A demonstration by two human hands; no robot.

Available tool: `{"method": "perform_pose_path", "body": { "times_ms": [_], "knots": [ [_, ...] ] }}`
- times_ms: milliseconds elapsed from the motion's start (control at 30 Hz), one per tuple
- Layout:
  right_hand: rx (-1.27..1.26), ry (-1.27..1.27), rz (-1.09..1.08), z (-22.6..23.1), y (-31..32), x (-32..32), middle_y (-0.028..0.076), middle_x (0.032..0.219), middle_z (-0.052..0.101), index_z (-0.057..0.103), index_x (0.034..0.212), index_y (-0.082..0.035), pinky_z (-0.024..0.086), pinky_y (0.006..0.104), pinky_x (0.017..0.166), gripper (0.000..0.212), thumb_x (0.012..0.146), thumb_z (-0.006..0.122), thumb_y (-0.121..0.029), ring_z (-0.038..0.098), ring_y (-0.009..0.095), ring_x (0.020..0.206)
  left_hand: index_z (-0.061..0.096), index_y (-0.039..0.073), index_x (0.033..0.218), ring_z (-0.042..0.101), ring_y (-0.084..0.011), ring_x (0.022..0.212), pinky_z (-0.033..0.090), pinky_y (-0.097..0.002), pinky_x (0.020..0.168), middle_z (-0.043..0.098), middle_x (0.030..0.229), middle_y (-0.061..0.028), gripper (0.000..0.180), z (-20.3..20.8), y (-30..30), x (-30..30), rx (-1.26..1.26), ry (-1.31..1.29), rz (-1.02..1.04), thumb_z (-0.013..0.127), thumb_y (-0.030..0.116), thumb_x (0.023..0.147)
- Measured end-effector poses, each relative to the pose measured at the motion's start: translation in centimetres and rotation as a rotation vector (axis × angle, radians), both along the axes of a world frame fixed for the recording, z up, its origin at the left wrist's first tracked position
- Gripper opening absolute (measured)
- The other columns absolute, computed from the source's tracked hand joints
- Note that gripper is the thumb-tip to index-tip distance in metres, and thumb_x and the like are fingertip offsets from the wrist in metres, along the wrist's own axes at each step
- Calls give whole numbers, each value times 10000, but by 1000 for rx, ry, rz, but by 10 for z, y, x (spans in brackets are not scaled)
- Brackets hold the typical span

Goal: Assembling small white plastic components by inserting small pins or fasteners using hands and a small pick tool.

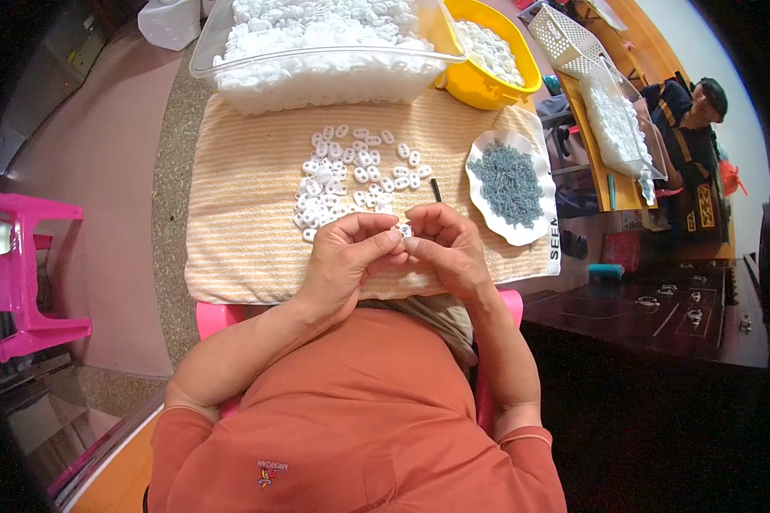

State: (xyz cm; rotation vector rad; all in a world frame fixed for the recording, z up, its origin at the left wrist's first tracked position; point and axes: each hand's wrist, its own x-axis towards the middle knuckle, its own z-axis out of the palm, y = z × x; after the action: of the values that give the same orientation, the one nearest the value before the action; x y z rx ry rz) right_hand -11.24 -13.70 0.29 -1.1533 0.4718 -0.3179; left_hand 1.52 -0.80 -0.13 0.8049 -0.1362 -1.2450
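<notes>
My left hand point(353, 255) and my right hand point(450, 250) meet at the near edge of a striped towel. Between their fingertips they pinch a small white plastic piece point(405, 230), mostly covered by the fingers. Just beyond my hands lies a loose spread of white oval pieces point(323, 184), each with two round holes. To the right, a white wavy-rimmed plate point(481, 205) holds a heap of tiny grey-blue parts point(512, 181), too small to make out singly. A short dark stick point(436, 190) rests on the towel between the oval pieces and the plate.
At the towel's point(239, 214) far side stands a clear tub point(316, 58) full of white pieces, beside a yellow basin point(479, 92) of similar ones. A pink stool point(34, 274) is at the left. Far right, another person point(689, 120) sits by a second clear tub point(618, 128).
</notes>
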Motion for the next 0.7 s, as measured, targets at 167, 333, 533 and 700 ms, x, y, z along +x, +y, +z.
{"method": "perform_pose_path", "body": {
  "times_ms": [167, 333, 533, 700],
  "knots": [
    [-16, 30, -29, -1, 0, 0, 75, 972, 657, 579, 1119, 18, 525, 230, 722, 270, 855, 633, 21, 634, 117, 856, 619, -23, 1023, 644, -125, 782, 552, -248, 748, 663, 882, -81, 151, 1, 0, 1, 2, -11, -2, 635, 28, 881],
    [24, 81, -29, -1, -1, -2, 105, 999, 671, 589, 1155, 47, 525, 226, 707, 280, 880, 608, -4, 654, 132, 839, 623, -19, 1019, 645, -123, 784, 552, -243, 752, 667, 894, -84, 147, 1, 0, 2, 13, -18, -12, 637, 30, 881],
    [-4, 78, -45, -1, -3, -6, 112, 981, 677, 598, 1164, 46, 523, 221, 702, 286, 882, 599, -1, 657, 131, 826, 623, -19, 1021, 646, -120, 794, 554, -243, 752, 667, 902, -83, 149, 0, 0, 2, 28, -36, -15, 639, 36, 883],
    [-4, 57, -65, 2, -3, -5, 105, 975, 675, 598, 1152, 39, 526, 220, 694, 283, 872, 611, -2, 655, 128, 813, 617, -20, 1031, 642, -116, 793, 555, -246, 751, 664, 909, -81, 160, -1, 0, 2, 54, -53, -26, 638, 43, 885]
  ]
}}
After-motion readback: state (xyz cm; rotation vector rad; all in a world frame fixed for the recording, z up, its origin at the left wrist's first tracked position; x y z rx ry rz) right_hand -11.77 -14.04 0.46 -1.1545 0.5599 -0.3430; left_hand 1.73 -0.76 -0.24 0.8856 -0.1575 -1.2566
